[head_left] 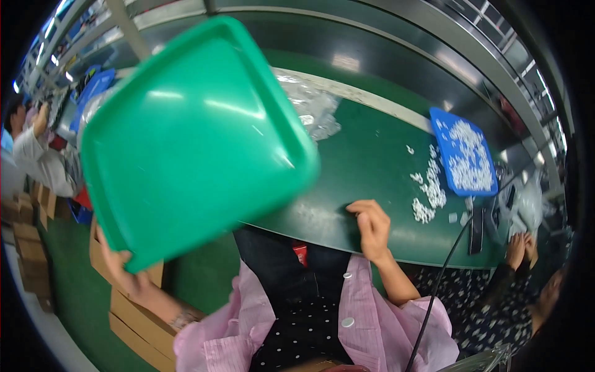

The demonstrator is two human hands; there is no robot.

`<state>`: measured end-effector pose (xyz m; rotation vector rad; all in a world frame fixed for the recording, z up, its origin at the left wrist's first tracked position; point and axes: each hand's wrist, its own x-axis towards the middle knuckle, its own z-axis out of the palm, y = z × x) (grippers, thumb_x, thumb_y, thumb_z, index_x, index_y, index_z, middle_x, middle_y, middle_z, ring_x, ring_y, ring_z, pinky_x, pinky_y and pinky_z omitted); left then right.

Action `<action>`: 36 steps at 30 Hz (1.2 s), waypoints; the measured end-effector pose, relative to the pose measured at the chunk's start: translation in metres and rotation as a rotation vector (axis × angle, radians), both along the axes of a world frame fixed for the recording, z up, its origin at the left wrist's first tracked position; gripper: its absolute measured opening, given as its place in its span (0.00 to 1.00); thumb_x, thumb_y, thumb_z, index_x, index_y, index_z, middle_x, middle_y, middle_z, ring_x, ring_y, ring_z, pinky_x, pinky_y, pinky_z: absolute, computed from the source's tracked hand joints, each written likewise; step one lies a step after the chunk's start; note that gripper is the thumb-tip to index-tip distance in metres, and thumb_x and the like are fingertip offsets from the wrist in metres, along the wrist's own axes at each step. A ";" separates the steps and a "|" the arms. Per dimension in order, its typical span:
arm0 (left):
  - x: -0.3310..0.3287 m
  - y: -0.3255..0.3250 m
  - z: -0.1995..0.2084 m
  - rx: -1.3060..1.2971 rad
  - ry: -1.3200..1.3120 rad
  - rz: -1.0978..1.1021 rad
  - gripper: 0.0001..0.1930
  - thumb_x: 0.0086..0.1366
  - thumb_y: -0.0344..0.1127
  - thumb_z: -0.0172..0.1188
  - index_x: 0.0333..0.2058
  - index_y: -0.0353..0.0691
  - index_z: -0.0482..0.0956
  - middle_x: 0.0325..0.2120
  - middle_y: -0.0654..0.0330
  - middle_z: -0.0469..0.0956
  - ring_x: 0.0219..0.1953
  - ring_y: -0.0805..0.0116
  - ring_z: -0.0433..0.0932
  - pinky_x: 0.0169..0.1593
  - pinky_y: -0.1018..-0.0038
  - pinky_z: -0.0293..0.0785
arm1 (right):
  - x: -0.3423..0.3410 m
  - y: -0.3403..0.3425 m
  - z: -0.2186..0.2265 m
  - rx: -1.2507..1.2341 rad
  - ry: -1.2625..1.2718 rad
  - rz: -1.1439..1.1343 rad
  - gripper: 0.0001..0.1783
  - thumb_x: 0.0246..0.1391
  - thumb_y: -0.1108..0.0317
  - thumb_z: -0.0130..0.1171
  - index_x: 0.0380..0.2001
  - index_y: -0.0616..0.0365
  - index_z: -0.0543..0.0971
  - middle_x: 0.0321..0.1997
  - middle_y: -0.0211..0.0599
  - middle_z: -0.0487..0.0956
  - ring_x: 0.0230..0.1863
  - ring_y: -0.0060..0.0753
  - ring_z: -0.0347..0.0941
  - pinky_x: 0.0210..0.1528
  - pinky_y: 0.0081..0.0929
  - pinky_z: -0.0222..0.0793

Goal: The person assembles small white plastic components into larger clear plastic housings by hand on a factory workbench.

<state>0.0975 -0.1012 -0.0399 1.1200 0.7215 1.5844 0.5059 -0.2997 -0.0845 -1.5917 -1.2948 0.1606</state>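
Note:
My left hand (124,263) grips a large green plastic tray (198,142) by its lower left corner. The tray is raised and tilted in front of me, showing a smooth face with a rim, and it covers the left part of the table. My right hand (372,224) is over the table's near edge, its fingers loosely bent and apart from the thumb, with nothing seen in it. To its right, small white parts (432,189) lie loose in a strip on the green tabletop (365,161).
A blue tray (455,177) full of small white parts stands at the right. Clear plastic bags (310,108) lie behind the green tray. A phone (476,232) and a black cable (447,260) are near a co-worker's hands (520,249). Cardboard boxes (139,322) stand at lower left.

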 end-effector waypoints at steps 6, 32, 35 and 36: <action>0.017 -0.098 -0.031 -0.126 -0.058 -0.139 0.44 0.40 0.22 0.46 0.63 0.27 0.55 0.51 0.49 0.70 0.49 0.61 0.72 0.52 0.72 0.70 | -0.012 -0.107 0.005 0.144 1.033 0.175 0.34 0.66 0.46 0.40 0.63 0.62 0.56 0.48 0.54 0.74 0.38 0.39 0.77 0.30 0.25 0.75; 0.041 -0.190 -0.152 -0.567 0.297 -0.543 0.43 0.47 0.16 0.48 0.66 0.42 0.54 0.54 0.59 0.67 0.53 0.64 0.68 0.54 0.70 0.67 | -0.037 -0.201 -0.086 -0.737 0.135 -0.213 0.24 0.62 0.54 0.47 0.50 0.63 0.70 0.30 0.58 0.79 0.39 0.66 0.75 0.44 0.50 0.71; 0.043 -0.191 -0.153 -0.551 0.349 -0.554 0.42 0.47 0.16 0.47 0.65 0.42 0.56 0.52 0.59 0.68 0.51 0.65 0.69 0.53 0.71 0.67 | -0.018 -0.221 -0.021 -0.614 0.171 -0.073 0.15 0.61 0.64 0.49 0.34 0.67 0.78 0.24 0.48 0.80 0.31 0.46 0.79 0.36 0.36 0.74; 0.044 -0.183 -0.156 -0.537 0.382 -0.564 0.41 0.47 0.15 0.47 0.64 0.41 0.57 0.52 0.59 0.68 0.50 0.66 0.69 0.52 0.72 0.67 | -0.010 -0.219 -0.005 -0.453 0.382 -0.042 0.13 0.60 0.69 0.49 0.30 0.67 0.80 0.22 0.43 0.80 0.28 0.35 0.80 0.32 0.29 0.73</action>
